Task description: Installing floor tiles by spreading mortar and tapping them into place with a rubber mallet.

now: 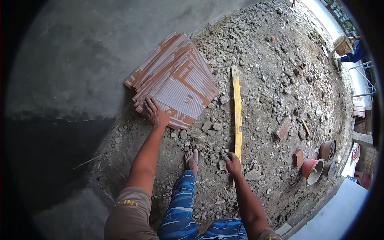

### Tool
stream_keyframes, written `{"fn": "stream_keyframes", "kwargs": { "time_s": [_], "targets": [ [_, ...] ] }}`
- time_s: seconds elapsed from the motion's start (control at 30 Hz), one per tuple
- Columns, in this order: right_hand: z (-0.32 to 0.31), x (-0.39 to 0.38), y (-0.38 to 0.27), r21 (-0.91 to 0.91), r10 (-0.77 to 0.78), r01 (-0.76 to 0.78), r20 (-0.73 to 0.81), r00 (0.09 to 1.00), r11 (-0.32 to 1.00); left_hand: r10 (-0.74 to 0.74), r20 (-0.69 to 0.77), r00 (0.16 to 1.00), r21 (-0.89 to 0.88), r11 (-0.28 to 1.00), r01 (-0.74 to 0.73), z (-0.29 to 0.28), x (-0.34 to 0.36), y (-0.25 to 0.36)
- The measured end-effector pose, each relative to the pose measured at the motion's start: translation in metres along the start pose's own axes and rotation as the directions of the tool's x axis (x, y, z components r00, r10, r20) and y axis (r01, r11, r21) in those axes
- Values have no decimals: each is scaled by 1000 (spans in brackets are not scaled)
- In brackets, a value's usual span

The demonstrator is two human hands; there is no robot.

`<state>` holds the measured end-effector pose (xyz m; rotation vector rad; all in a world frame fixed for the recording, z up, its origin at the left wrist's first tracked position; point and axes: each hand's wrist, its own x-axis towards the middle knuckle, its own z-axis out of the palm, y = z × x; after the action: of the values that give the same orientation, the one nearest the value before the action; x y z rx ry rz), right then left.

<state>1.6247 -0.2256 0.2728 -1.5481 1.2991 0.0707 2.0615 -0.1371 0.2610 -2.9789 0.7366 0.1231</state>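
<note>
A fanned stack of reddish-brown tiles (188,88) lies at the upper middle, ribbed undersides up and streaked white. My left hand (157,114) rests on the near left edge of the top tiles, its fingers spread out. To the right of the stack, a long yellow spirit level (237,108) lies lengthwise over the rubble. My right hand (233,164) is closed at the near end of that level; my fingers and forearm cover part of it there.
Loose stones and rubble (264,120) cover the ground, with smooth grey concrete (80,52) at left. Broken bricks (283,129), a yellow-handled tool (306,128), a red bucket (312,170) and a dark bucket (328,150) lie right. Another person's blue-clad leg (354,54) shows far right.
</note>
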Motion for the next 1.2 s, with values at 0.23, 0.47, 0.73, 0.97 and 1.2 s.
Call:
{"fn": "stream_keyframes", "kwargs": {
  "time_s": [0.23, 0.47, 0.73, 0.97, 1.2],
  "targets": [
    [74, 165, -277, -1, -342, 342, -11, 940, 940, -32, -246, 969, -285, 958, -41, 33, 30, -27],
    [79, 186, -297, 173, 210, -185, -133, 969, 967, 295, 104, 950, -735, 667, -126, -6, -88, -23],
    [19, 119, -167, 323, 141, -87, -148, 979, 942, 387, 891, 238, -248, -23, 968, -13, -194, -42],
    [-58, -124, -27, 731, 260, 2, -245, 934, 682, 216, 970, 109, -146, 162, 976, -10, -257, 21],
    [-165, -378, 109, 996, 691, 83, -84, 718, 35, 94, 775, 625, -441, 789, 427, -75, -432, 205]
  ]
}}
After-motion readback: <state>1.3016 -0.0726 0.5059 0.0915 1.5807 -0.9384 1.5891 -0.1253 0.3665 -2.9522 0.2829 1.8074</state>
